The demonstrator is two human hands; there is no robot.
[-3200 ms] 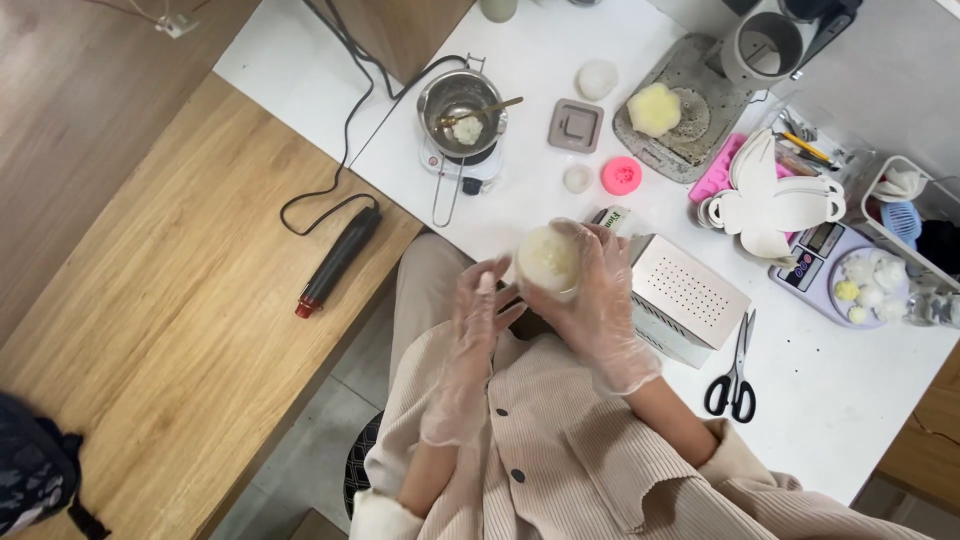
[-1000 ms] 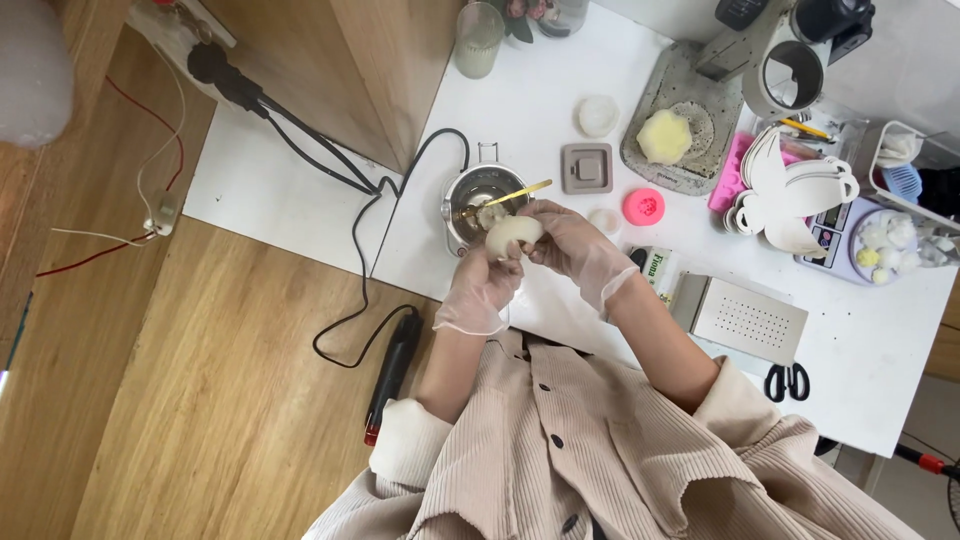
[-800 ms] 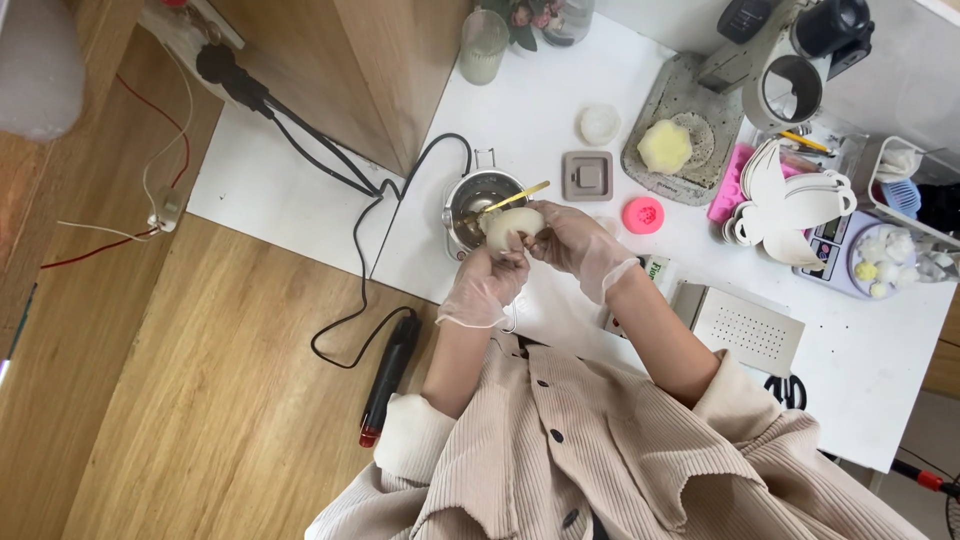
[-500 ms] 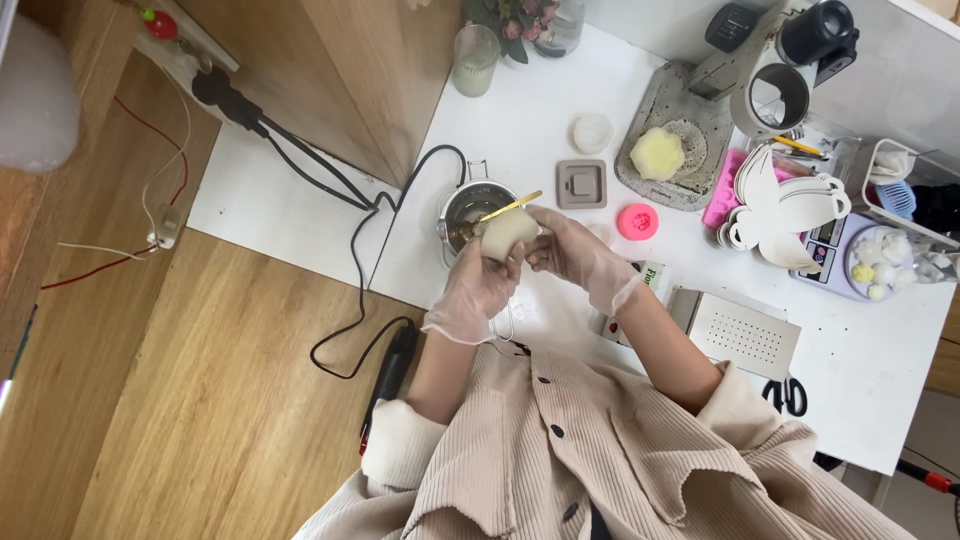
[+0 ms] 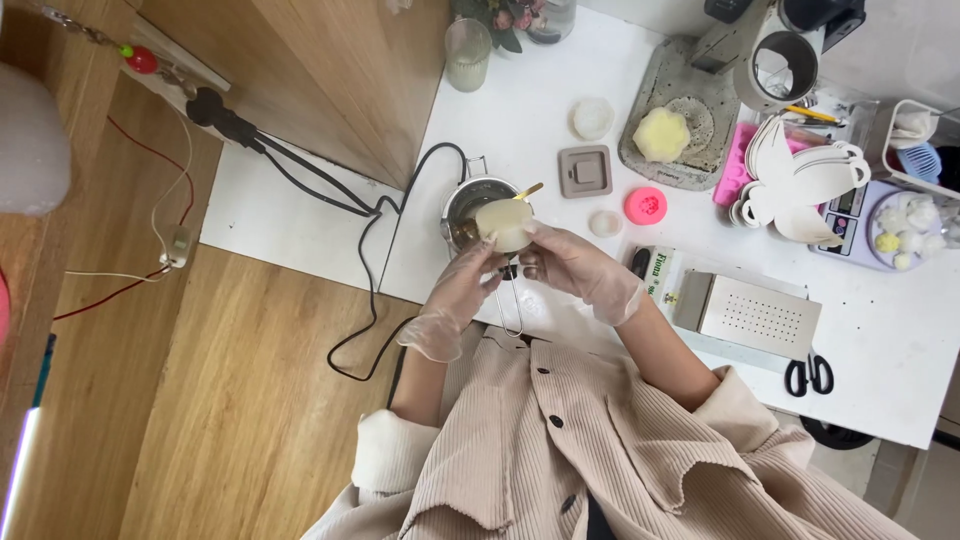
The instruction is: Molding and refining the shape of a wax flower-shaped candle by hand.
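Note:
Both my hands wear clear thin gloves. My left hand and my right hand together hold a pale cream round block just over a small metal pot. The pot stands on the white table and a wooden stick pokes out of it. The pot's wire handle reaches toward me under my hands.
Black cables run left of the pot. Behind it lie a square brown mould, a pink round mould, a yellow flower-shaped block on a grey tray, a perforated metal box and scissors. A glass stands far left.
My hands carried the cream block from near my chest up and leftward to the metal pot. The view has shifted, so the table sits more to the right.

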